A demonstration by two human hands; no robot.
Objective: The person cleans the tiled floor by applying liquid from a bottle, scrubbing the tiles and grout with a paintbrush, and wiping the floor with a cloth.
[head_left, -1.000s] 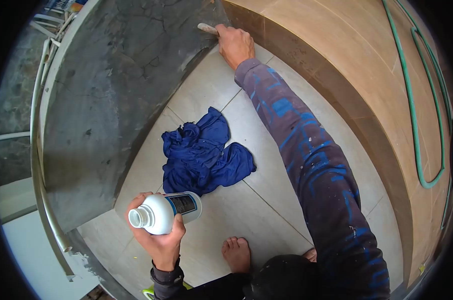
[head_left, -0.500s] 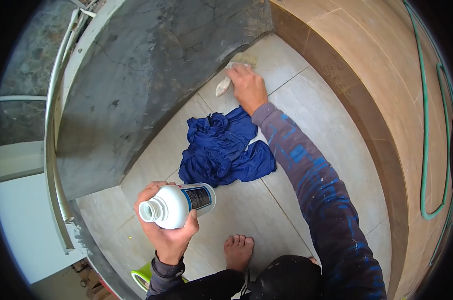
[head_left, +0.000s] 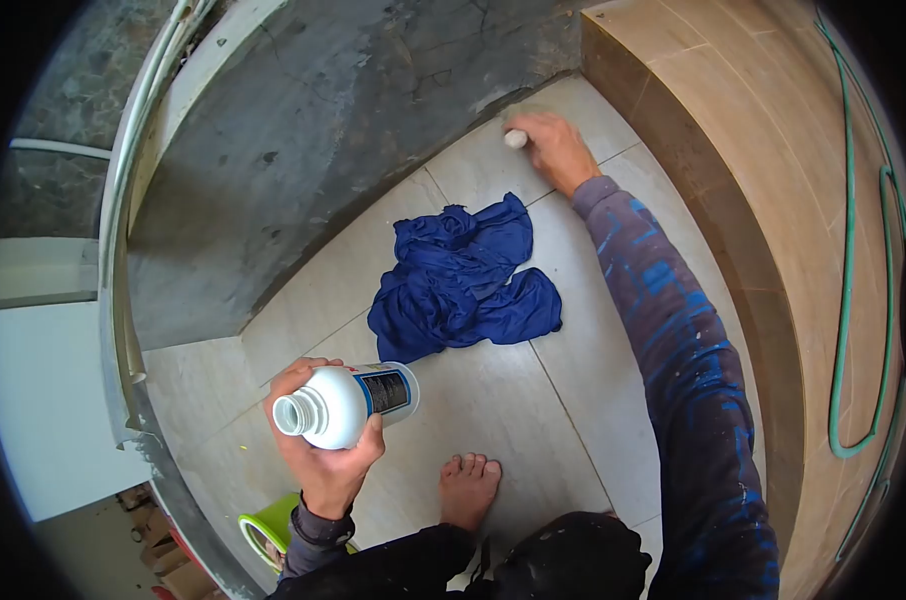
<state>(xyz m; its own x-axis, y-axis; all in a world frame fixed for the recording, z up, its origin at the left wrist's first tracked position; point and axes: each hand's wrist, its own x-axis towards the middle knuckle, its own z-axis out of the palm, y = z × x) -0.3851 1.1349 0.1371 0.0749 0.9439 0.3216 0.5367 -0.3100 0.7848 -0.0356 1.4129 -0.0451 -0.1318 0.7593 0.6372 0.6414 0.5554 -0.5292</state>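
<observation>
My left hand (head_left: 335, 478) is wrapped round a white plastic bottle (head_left: 335, 408) with a dark label. The bottle is tilted, its uncapped mouth turned toward the lower left. At the far end of the tiled floor, close to the grey wall, my right hand (head_left: 556, 150) grips a scrubbing brush (head_left: 515, 139). Only the pale end of the brush's handle shows clearly; its bristles are mostly hidden and blurred. Between my two hands a crumpled dark blue cloth (head_left: 458, 285) lies on the floor tiles (head_left: 493, 400), touched by neither.
A cracked grey cement wall (head_left: 303, 150) borders the floor on the left. To the right rises a brown tiled step (head_left: 713, 190), with a green hose (head_left: 848, 300) lying above it. A lime-green container (head_left: 273, 525) stands by my left forearm. My bare foot (head_left: 470, 490) is below the cloth.
My right hand has moved right with the brush, whose handle now points toward me. The view has shifted slightly. My left hand keeps the bottle at much the same tilt.
</observation>
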